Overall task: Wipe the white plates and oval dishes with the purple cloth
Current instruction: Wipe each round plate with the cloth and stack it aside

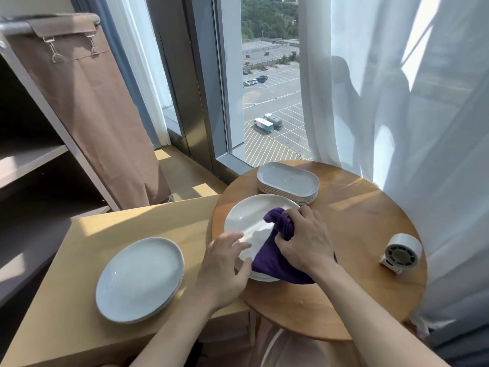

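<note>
Right hand [304, 239], gripping the bunched purple cloth [275, 263], should sweep the plate [246, 221] fully while the spread left hand [225, 263] steadies its near rim.

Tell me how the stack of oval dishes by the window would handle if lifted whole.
The stack of oval dishes looks like glazed ceramic, several deep, so probably heavy and rigid. Its glossy surface suggests slippery rims. Low and flat, it should slide on the round table rather than tip.
</note>
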`<state>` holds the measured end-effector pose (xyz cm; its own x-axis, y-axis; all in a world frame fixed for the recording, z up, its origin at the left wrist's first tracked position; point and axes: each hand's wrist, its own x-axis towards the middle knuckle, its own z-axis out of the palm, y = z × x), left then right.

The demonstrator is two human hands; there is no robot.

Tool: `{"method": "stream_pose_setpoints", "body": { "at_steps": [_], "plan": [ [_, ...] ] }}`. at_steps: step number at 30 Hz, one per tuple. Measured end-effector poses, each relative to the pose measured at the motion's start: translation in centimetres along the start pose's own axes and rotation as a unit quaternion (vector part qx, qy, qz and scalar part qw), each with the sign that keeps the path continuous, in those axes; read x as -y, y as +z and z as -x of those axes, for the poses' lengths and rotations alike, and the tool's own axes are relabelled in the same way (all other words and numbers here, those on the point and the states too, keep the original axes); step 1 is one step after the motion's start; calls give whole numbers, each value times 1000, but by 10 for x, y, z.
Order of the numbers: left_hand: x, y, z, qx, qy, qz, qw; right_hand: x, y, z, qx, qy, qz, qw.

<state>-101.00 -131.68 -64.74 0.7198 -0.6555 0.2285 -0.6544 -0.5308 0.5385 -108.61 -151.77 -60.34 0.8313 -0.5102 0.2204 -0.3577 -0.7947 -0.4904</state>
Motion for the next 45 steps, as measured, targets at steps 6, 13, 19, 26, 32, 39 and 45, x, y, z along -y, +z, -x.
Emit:
{"method": "stream_pose_setpoints", "body": {
  "at_steps": [6, 13, 19, 26, 32, 39, 45],
  "plan": [
    [-6, -2, 12, 71, 8, -3, 997, 1, 10, 24, -61, 27, -61, 996],
    [-7, -22, 0, 125, 76, -106, 984, -14, 11, 45, -57, 34, -117, 991],
    [-20, -34, -12, 176, 97, -181, 963, -12, 20, 60, -131, -8, -229, 965],
    [-23, -44, -26, 232, 77, -180, 953, -14, 15, 65, -136, 39, -382, 913],
    [-23, -44, -19, 179, 85, -156, 968, -19, 8, 60, -142, 54, -417, 896],
    [-25, -51, -17, 99, 150, -153, 972, -18, 5, 60, -182, 36, -431, 883],
    [-46, -67, -31, 55, 112, -59, 990, -13, 2, 63, -239, 16, -438, 867]
  ]
}}
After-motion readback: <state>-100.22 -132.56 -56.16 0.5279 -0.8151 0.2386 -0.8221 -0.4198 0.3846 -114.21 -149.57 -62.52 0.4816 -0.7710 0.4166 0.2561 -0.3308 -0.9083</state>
